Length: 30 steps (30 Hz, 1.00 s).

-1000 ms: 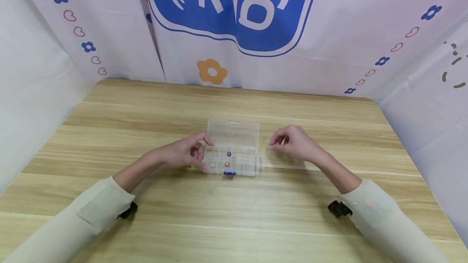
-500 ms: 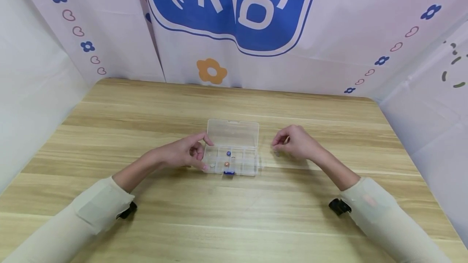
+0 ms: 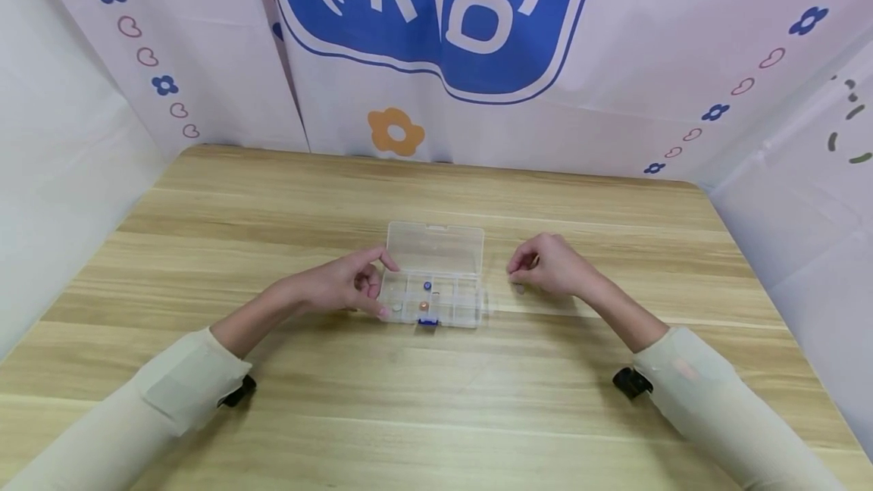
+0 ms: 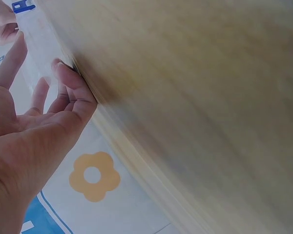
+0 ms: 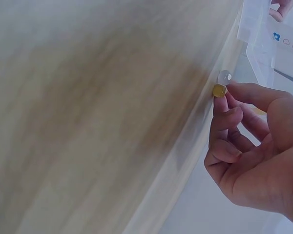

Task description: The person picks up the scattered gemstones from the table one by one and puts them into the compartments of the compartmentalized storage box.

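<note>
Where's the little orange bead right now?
In the head view, the orange bead sits in the clear box's near row, just behind the blue latch, in front of the blue bead.

I count two hands, a left hand [image 3: 341, 284] and a right hand [image 3: 554, 267], and two pale sleeves [image 3: 194, 381]. On one table [image 3: 409, 415] I see one clear box [image 3: 467, 315] with one lid [image 3: 436, 248] and one blue latch [image 3: 427, 323]. In the box: one blue bead [image 3: 427, 286], one orange bead [image 3: 423, 306] and what looks like one pale bead [image 3: 397, 308]. At the right hand: one yellow bead [image 5: 219, 90] and one clear bead [image 5: 223, 77].
</note>
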Each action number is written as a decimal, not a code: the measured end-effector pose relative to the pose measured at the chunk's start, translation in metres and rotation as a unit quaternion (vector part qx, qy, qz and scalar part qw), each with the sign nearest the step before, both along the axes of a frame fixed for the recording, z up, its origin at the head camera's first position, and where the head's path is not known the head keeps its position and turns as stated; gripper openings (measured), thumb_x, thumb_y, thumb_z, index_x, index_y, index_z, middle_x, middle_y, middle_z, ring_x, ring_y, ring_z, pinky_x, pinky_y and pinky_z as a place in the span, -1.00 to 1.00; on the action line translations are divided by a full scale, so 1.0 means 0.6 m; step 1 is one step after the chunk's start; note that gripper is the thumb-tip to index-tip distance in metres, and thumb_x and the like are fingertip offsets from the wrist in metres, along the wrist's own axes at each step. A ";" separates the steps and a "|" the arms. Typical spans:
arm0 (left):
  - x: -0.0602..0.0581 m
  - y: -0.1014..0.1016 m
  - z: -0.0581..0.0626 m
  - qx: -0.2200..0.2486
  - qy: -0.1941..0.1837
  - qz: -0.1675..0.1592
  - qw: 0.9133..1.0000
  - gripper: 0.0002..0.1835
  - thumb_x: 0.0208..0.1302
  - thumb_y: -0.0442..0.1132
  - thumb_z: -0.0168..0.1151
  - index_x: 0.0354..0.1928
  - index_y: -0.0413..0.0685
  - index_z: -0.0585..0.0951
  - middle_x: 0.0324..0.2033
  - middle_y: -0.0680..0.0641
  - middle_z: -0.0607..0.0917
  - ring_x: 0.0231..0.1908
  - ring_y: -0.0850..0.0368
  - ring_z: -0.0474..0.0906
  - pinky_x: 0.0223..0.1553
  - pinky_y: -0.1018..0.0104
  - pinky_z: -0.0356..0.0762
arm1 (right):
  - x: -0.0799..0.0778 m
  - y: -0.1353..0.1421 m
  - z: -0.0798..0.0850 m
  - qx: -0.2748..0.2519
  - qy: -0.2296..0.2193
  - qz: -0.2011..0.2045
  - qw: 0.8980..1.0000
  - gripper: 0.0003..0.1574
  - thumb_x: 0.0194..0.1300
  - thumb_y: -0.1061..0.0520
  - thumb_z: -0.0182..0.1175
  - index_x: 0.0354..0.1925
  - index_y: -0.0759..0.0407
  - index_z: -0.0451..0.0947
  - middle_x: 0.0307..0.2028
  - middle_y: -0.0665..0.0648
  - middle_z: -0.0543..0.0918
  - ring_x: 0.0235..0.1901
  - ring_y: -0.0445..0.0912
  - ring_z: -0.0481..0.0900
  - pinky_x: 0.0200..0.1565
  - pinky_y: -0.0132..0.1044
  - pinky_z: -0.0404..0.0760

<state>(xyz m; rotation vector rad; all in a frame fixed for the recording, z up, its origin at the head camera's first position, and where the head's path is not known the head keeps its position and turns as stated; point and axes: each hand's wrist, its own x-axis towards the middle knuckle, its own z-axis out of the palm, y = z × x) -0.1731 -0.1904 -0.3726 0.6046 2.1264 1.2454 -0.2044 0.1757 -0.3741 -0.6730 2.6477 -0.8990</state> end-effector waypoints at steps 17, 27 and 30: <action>0.001 0.000 0.001 0.003 0.001 0.000 1.000 -0.37 0.24 -0.39 0.48 0.22 -0.32 0.31 -0.44 -0.06 0.50 -0.38 0.09 0.35 -0.36 0.38 0.34 | -0.001 0.000 0.003 0.010 -0.016 -0.007 1.000 -0.92 0.25 0.37 0.35 -0.32 0.24 0.72 -0.46 0.03 0.70 -0.41 -0.14 0.58 -0.40 -0.36 0.50; 0.000 0.000 0.000 0.001 0.001 0.000 1.000 -0.36 0.24 -0.39 0.48 0.22 -0.32 0.30 -0.44 -0.06 0.51 -0.38 0.09 0.36 -0.36 0.39 0.34 | -0.001 0.002 0.009 0.008 -0.002 -0.019 1.000 -0.91 0.26 0.37 0.30 -0.27 0.28 0.73 -0.38 0.08 0.72 -0.37 -0.10 0.59 -0.30 -0.29 0.56; -0.001 0.000 -0.001 -0.001 0.001 0.000 1.000 -0.36 0.24 -0.38 0.48 0.22 -0.31 0.31 -0.43 -0.06 0.52 -0.38 0.08 0.36 -0.37 0.39 0.34 | 0.000 0.001 0.012 0.005 0.006 -0.019 1.000 -0.92 0.26 0.35 0.31 -0.25 0.29 0.72 -0.36 0.09 0.72 -0.36 -0.09 0.60 -0.28 -0.26 0.57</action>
